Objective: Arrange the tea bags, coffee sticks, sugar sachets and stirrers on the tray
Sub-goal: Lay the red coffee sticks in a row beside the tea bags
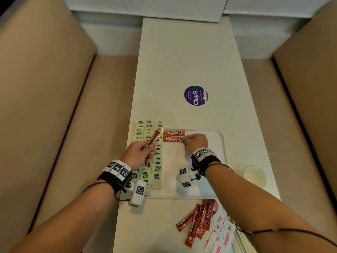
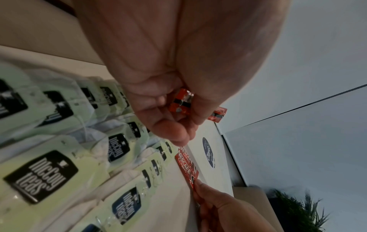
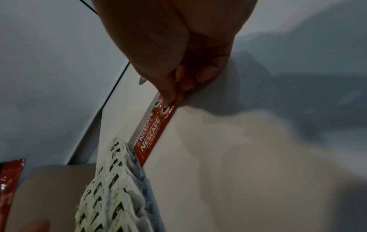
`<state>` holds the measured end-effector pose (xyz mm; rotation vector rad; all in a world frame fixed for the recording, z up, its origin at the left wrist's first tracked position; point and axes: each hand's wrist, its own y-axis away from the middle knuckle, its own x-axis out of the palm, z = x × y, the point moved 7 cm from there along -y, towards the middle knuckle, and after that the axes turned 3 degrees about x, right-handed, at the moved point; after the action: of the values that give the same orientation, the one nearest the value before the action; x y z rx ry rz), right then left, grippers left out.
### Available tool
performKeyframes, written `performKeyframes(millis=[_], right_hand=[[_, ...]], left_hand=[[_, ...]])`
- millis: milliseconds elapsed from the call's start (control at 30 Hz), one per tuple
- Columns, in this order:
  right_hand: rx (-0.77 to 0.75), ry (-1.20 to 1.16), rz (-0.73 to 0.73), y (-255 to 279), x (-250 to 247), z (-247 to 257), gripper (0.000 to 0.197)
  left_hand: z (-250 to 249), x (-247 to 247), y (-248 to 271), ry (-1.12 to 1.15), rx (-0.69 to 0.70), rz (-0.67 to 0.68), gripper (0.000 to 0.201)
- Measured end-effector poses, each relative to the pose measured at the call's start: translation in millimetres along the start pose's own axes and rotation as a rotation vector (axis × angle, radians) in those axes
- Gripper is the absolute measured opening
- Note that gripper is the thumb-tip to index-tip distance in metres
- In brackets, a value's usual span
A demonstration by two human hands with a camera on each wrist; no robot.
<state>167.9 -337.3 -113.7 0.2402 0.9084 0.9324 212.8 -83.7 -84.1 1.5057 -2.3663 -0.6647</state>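
A white tray [image 1: 221, 143] lies on the table. Rows of green tea bags [image 1: 157, 157] fill its left side. Two red coffee sticks [image 1: 174, 133] lie side by side at the tray's far edge. My right hand [image 1: 196, 142] pinches the right end of the nearer stick [image 3: 154, 133] against the tray. My left hand [image 1: 138, 154] holds coffee sticks [image 1: 151, 139] raised over the tea bags; their ends [image 2: 181, 103] show between its fingers. Loose coffee sticks [image 1: 198, 219] and sugar sachets [image 1: 221, 232] lie in front of the tray.
A purple round sticker [image 1: 195, 95] marks the table beyond the tray. A glass [image 1: 255, 174] stands right of the tray. Beige bench seats [image 1: 54, 106] flank the narrow table. A white wall panel closes the far end.
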Motion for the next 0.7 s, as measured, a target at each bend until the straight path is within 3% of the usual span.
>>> performKeyframes(millis=[700], right_hand=[[-0.003,0.035,0.009,-5.5,1.7,1.9,0.018]], left_hand=[[0.2,-0.7,5.1,0.006,-0.012,0.006,0.014]])
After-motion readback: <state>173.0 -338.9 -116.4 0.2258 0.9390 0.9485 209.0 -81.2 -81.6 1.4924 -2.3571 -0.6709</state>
